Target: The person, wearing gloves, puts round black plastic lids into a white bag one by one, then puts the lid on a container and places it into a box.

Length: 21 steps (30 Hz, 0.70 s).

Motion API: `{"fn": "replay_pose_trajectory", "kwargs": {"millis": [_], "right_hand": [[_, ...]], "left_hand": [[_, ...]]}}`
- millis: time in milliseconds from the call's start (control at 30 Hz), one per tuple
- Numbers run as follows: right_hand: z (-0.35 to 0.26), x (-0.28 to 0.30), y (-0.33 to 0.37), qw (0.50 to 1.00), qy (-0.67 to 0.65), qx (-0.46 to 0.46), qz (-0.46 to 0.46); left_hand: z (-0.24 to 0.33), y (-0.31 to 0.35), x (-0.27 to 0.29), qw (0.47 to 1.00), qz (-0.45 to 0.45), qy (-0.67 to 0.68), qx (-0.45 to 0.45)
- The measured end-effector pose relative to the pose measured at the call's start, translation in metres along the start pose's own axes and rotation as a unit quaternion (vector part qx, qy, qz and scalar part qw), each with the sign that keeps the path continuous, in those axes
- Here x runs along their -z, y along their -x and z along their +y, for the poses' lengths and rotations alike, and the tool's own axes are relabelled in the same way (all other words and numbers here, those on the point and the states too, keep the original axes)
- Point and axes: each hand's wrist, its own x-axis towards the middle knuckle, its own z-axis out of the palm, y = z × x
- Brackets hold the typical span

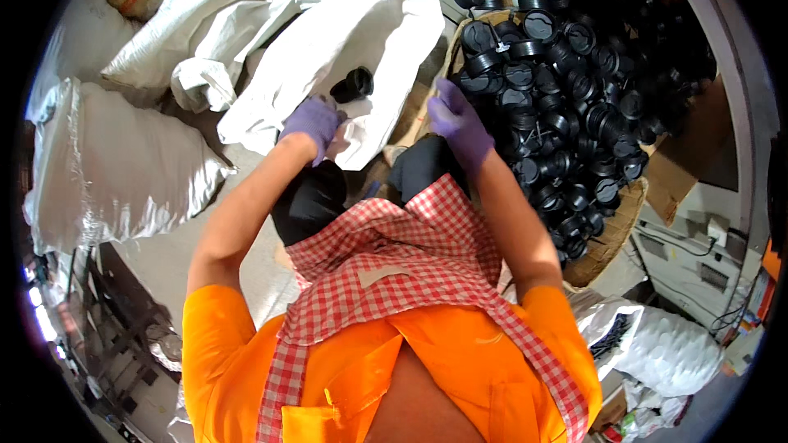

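My left hand, in a purple glove, is closed at the near left edge of the mouth of a white woven sack. Just beyond its fingers, black round caps show against the sack's white inside; whether they touch the fingers or the cloth I cannot tell. My right hand, gloved the same way, is raised between the sack and a large heap of black plastic caps. Its fingers are slightly bent and apart, with nothing visible in them. The caps fill a cardboard box at my right.
Full white sacks stand at my left, another white sack behind them. A dark metal rack is at the lower left. Lower right are a bag of white items and a pale cabinet with cables.
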Motion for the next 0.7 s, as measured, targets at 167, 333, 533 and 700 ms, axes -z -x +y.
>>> {"fn": "replay_pose_trajectory", "kwargs": {"millis": [167,333,533,700], "right_hand": [[-0.052,-0.07,-0.062,0.929,0.363,-0.044,0.059],[-0.053,-0.044,-0.095,0.932,0.335,-0.012,0.135],[-0.035,0.005,-0.114,0.925,0.339,0.059,0.164],[-0.025,0.04,-0.08,0.945,0.193,0.149,0.218]], "left_hand": [[0.005,0.052,-0.001,0.959,0.277,-0.054,-0.032],[0.001,0.074,-0.003,0.93,0.35,0.065,-0.091],[-0.026,0.076,-0.024,0.891,0.398,0.135,-0.173],[0.022,0.03,-0.018,0.919,0.301,0.075,-0.244]]}}
